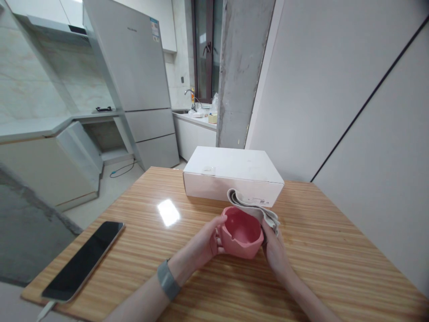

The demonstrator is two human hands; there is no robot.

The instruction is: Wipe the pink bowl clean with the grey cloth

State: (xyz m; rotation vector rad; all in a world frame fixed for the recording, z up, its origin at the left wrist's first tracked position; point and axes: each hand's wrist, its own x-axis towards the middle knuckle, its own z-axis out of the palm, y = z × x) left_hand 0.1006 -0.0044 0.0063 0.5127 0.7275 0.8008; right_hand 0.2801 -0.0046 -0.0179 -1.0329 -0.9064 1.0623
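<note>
A pink mug (pixel 241 237) is at the centre of the wooden surface (pixel 335 255), with a white box (pixel 234 172) at its 12 o'clock. The left hand (pixel 204 246) has its grip closed on the mug's handle at 9 o'clock. The right hand (pixel 274 251) has its grip clamped on a grey cloth (pixel 256 209) at the rim, 2 o'clock.

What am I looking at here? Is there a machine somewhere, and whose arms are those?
There is no machine here. The single picture comes from a camera worn on a person's head, looking forward and down, so the two arms reaching in from the bottom are that person's own. The left hand, with a grey wristband on its wrist, grips a pink cup at its side. The right hand holds a grey cloth against the cup's rim. The cup is on or just above a striped wooden table. Behind it lies a closed white box. Near the left edge lies a dark phone.
</note>
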